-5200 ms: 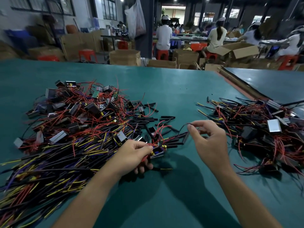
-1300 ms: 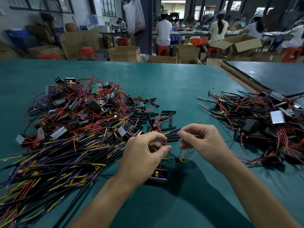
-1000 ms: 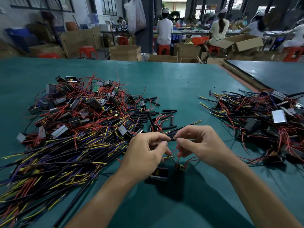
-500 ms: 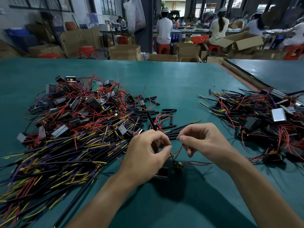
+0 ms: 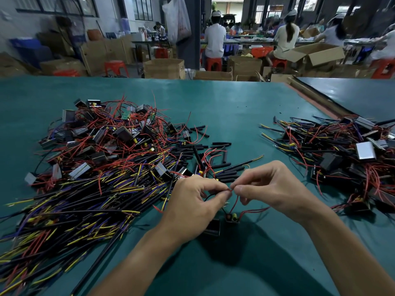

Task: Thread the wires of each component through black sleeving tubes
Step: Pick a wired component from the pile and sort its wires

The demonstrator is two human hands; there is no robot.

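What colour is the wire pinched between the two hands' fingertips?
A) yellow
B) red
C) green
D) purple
B: the left hand and right hand pinch a red wire that drops to the component on the table.

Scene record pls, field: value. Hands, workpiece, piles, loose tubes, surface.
left hand: pinches the red wire near its tip
right hand: pinches the same wire, fingertips almost meeting the left's
red wire: runs down to the component
component: small, black, below the fingertips
sleeve on this wire: cannot tell
left pile: components with red, yellow and purple wires
right pile: components and wires
loose black tubes: scattered beyond the hands
table: green
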